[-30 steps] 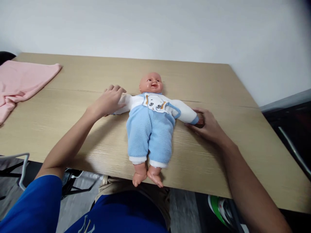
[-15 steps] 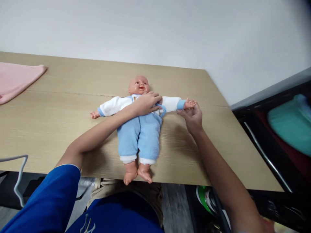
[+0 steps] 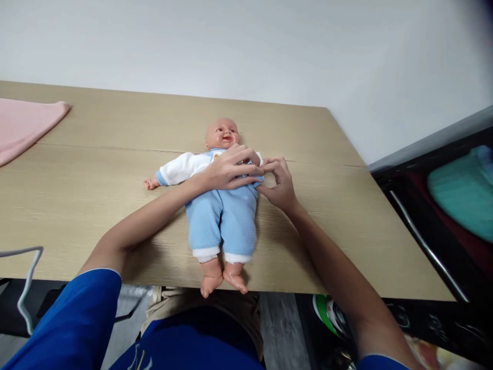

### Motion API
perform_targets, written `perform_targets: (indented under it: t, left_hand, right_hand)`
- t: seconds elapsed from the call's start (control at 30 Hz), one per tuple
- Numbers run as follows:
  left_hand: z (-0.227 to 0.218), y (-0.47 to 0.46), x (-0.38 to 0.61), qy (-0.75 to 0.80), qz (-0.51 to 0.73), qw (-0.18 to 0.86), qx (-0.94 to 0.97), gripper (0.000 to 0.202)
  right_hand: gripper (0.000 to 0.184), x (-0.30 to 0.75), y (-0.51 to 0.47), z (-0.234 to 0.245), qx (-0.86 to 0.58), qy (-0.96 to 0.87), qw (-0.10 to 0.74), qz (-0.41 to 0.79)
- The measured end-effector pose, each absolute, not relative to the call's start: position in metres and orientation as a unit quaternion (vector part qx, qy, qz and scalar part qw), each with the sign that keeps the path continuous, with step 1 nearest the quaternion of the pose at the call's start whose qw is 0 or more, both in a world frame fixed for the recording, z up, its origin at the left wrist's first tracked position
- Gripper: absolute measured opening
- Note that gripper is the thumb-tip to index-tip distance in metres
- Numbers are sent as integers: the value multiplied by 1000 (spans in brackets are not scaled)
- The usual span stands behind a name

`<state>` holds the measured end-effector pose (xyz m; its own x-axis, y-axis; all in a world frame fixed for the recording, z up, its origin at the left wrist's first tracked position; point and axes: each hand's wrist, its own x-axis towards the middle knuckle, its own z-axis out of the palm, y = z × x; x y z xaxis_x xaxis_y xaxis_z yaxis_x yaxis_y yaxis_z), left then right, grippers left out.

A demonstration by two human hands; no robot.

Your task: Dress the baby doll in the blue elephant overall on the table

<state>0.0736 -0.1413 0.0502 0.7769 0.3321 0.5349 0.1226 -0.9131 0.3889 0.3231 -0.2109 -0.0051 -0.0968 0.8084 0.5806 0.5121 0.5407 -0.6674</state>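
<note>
A doll (image 3: 204,221) in pale blue trousers and a white-sleeved top lies on its back on the table (image 3: 346,246), head toward 12 o'clock, feet toward 6 at the near edge. Its visible arm stretches toward 9.

With the doll's middle as the clock's centre, the left hand (image 3: 233,168) rests across the chest at 1 o'clock, fingers slightly spread; whether it grips any cloth, I cannot tell. The right hand (image 3: 278,184) is at 2 to 3, beside the doll, thumb and forefinger curved into a narrow loop by the blue edge (image 3: 259,182) of the clothing. Whether it pinches the fabric is hidden.

A pink cloth (image 3: 29,128) lies on the table at 10, a white cable (image 3: 30,285) hangs at 8, and something teal (image 3: 460,192) sits at 3, beyond the table.
</note>
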Motion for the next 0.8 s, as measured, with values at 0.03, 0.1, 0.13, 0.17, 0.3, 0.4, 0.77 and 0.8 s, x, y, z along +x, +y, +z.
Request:
perform_targets:
  t: [0.03, 0.1, 0.13, 0.17, 0.3, 0.4, 0.77, 0.8]
  left_hand:
    - [51, -142, 75, 123, 326, 179, 920, 67]
    - [54, -144, 77, 129, 365, 203, 899, 64]
    - [56, -143, 79, 133, 383, 217, 888, 63]
    - [57, -143, 80, 136, 398, 231, 877, 62]
    - [56, -134, 84, 147, 407, 292, 853, 60]
    - [50, -126, 85, 176, 378, 311, 854, 59]
    - [33, -113, 91, 221, 330, 325, 858, 29]
    - [33, -114, 91, 235, 329, 326, 855, 27]
  right_hand:
    - [30, 324, -214, -2, -454, -738, 477, 145]
    - [29, 325, -221, 5, -455, -753, 452, 146]
    - [31, 324, -224, 7, -457, -757, 443, 150]
    - [32, 323, -227, 8, -460, -757, 438, 154]
    - [31, 313, -230, 6, -476, -727, 466, 165]
    - [44, 308, -226, 0, -473, -677, 510, 241]
    - [58, 293, -217, -15, -527, -513, 579, 352]
    - [58, 292, -218, -17, -540, -532, 564, 327]
